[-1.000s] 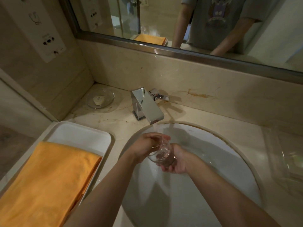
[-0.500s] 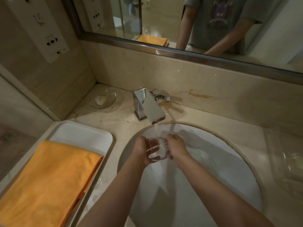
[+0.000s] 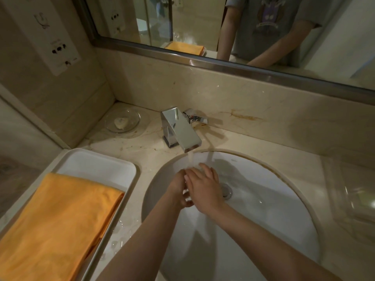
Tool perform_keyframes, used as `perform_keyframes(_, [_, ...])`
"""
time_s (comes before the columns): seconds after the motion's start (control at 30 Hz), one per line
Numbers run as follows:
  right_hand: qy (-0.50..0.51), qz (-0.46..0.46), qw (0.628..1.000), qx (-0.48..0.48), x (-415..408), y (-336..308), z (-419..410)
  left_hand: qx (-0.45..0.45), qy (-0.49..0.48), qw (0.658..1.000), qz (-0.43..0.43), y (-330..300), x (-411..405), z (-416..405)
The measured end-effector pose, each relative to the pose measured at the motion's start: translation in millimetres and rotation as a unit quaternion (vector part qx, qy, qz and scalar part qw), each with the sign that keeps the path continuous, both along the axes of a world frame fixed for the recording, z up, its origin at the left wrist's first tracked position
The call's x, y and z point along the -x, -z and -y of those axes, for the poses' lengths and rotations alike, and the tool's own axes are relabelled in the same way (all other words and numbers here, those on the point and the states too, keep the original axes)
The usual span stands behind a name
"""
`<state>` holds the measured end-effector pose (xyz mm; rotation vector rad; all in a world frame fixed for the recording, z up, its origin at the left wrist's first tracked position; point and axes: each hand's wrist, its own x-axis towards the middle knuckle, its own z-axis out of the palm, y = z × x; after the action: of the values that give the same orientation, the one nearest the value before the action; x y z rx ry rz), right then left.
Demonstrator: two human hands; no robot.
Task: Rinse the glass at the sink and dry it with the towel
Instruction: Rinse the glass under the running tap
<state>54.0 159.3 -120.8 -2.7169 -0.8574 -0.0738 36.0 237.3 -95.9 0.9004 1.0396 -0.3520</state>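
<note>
You've got both hands centre frame over the sink (image 3: 284, 199), right under the faucet (image 3: 179, 128) so the running water (image 3: 190, 159) lands on them w/o splashing the counter. Your left hand (image 3: 178, 187) is curled round the glass (image 3: 186, 194) from the left side; only a sliver of clear glass shows btwn the hands, so exact tilt can't be told. Your right hand (image 3: 205, 187) lies over the top, fingers (image 3: 203, 169) spread and fairly flat, prob. rubbing the rim/outside while the stream hits. Whether it actually grips the glass, can't tell.

Towel (image 3: 56, 224) sits folded in the white tray (image 3: 97, 161), lower left of frame, just beside the basin: close reach for the drying step, not yet begun.

Vs 0.5 s ago: glass was plainly visible, held btwn two hands at its sides; now your right hand has swung over it and hides most of it. Hands also sit a bit lower in the basin. Water runs as before; towel and tray unchanged.
</note>
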Motion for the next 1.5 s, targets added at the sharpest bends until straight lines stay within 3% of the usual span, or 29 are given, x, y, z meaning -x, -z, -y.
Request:
perform_keyframes(0.07, [-0.059,-0.037,0.998,0.005,-11,0,2,0.017,-0.024,1.000,-0.002,0,-1,0])
perform_keyframes(0.13, [-0.040,-0.176,0.982,-0.062,-26,-8,7,0.030,-0.045,0.999,-0.004,0,-3,0])
perform_keyframes(0.2, [0.082,-0.363,0.908,-0.192,-40,-16,11,0.038,-0.059,0.997,-0.006,1,-4,2])
perform_keyframes(0.27, [0.174,-0.465,0.824,-0.272,-41,-18,10,0.046,-0.073,0.996,-0.007,3,-5,2])
perform_keyframes(0.4, [0.250,-0.545,0.646,-0.473,-18,-8,5,0.112,-0.141,0.984,0.015,2,-9,1])
perform_keyframes(0.47, [0.266,-0.542,0.624,-0.497,-10,-3,2,0.115,-0.140,0.983,0.031,2,-11,3])
perform_keyframes(0.63, [0.255,-0.525,0.651,-0.485,-7,-6,1,0.068,-0.056,0.995,0.055,10,-6,1])
perform_keyframes(0.77, [0.222,-0.500,0.720,-0.427,-12,-6,6,-0.111,0.031,0.992,0.048,12,-2,1])
perform_keyframes(0.87, [0.201,-0.522,0.742,-0.370,-18,-9,7,-0.176,0.084,0.976,0.093,9,-4,0])
perform_keyframes(1.0, [0.184,-0.613,0.679,-0.360,-22,-13,12,-0.230,0.181,0.945,0.149,-3,-12,-6])
perform_keyframes(1.07, [0.133,-0.657,0.666,-0.328,-22,-15,17,-0.222,0.227,0.937,0.147,-2,-17,-11])
perform_keyframes(1.17, [0.082,-0.701,0.640,-0.303,-19,-18,23,-0.197,0.230,0.945,0.124,-7,-20,-18])
perform_keyframes(1.23, [0.066,-0.707,0.643,-0.286,-19,-19,23,-0.155,0.223,0.957,0.101,-7,-22,-21])
perform_keyframes(1.37, [-0.011,-0.594,0.797,-0.107,-22,-20,20,-0.177,0.280,0.942,0.053,-10,-25,-24])
perform_keyframes(1.5, [0.007,-0.498,0.865,-0.055,-31,-24,12,-0.155,0.336,0.928,0.034,-14,-24,-21])
